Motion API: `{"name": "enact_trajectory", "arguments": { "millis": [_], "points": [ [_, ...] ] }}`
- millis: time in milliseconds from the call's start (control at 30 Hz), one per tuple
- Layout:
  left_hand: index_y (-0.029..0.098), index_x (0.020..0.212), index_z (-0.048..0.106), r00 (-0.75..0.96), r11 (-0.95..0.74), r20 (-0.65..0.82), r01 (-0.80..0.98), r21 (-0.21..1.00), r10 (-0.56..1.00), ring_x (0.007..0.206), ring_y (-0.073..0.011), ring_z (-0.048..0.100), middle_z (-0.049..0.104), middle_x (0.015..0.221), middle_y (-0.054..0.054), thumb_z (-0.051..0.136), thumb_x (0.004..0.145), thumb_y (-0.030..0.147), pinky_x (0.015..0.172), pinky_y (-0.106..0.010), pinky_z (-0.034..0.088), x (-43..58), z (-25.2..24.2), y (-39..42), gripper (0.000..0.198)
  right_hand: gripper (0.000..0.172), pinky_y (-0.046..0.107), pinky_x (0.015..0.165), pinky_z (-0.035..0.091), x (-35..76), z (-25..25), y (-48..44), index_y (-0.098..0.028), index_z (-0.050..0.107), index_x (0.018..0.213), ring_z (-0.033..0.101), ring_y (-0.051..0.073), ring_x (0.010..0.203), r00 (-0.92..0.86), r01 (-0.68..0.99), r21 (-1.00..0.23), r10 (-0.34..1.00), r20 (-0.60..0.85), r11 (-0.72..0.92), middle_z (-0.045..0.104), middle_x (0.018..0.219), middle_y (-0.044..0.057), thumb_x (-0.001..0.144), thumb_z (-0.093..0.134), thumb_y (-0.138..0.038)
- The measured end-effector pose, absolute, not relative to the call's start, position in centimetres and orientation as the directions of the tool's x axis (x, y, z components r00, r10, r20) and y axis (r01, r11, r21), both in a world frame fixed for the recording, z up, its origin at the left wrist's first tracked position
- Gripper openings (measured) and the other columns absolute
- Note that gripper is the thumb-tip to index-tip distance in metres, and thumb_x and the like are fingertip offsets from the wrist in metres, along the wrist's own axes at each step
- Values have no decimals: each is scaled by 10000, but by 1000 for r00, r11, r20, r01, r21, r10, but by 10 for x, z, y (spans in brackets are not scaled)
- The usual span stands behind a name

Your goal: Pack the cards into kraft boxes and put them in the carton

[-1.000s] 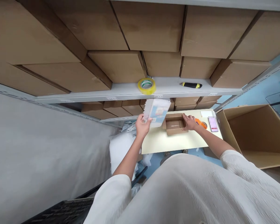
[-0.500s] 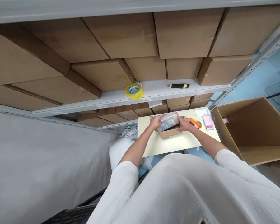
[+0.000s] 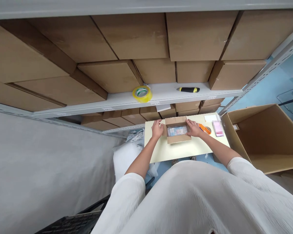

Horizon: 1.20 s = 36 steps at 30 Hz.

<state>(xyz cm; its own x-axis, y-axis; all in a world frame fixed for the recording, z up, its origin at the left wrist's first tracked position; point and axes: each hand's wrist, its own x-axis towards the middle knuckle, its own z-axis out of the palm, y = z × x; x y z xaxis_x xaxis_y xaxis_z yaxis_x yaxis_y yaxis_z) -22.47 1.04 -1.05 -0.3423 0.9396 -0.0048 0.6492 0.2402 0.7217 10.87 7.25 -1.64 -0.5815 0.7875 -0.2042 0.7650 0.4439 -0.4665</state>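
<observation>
Pale worktop (image 3: 168,152): wrapped packet (image 3: 177,130), tilted over the carton (image 3: 179,139) half a second ago, now lies inside it; placement looks done, top open. Hands apart: left hand (image 3: 157,129) loosely open by left flap (image 3: 164,130), contact unclear; right hand (image 3: 193,128) against carton's right end, grip uncertain.

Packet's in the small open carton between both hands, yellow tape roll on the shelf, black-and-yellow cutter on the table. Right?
One miss: the black-and-yellow cutter lies on the shelf, not the table; the head view shows it. The rest holds: packet in the small open carton between left hand and right hand, yellow tape roll on the shelf.
</observation>
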Motion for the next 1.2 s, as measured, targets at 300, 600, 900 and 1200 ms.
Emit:
{"name": "enact_trajectory", "arguments": {
  "millis": [300,600,900,1200],
  "points": [
    [224,973,682,-394,375,-255,264,889,883,900,-217,747,774,1066,-68,568,871,151,988,-422,591,-243,-52,-36,170,566,475,1030,593,134,-26,77,-210,551,1555,739,293,1134,-138,581,-803,955,-262,-136,736,1358,171,1072,437,-484],
    [209,1228,666,-108,261,-237,415,871,965,992,-210,728,715,1312,-102,608,752,83,933,-380,613,-232,-58,-51,496,357,375,955,622,120,-29,74,-209,762,1196,759,235,994,-126,557,-805,938,-322,-202,817,1064,74,852,674,-246],
    [262,1644,486,142,121,-285,667,735,948,1278,-317,682,524,1615,-150,873,744,231,1160,-473,537,-231,-39,-67,980,684,418,1022,615,96,-28,90,-172,675,1451,771,231,993,-177,616,-760,904,-390,-207,755,1334,138,770,740,-173],
    [233,1599,570,36,249,-317,538,805,948,1254,-279,704,555,1592,-159,753,951,604,1097,-394,564,-217,-38,-65,768,748,434,928,649,96,-30,90,-249,670,1409,736,242,1022,-291,426,-867,869,-401,-257,659,1455,119,668,680,-153]
  ]
}}
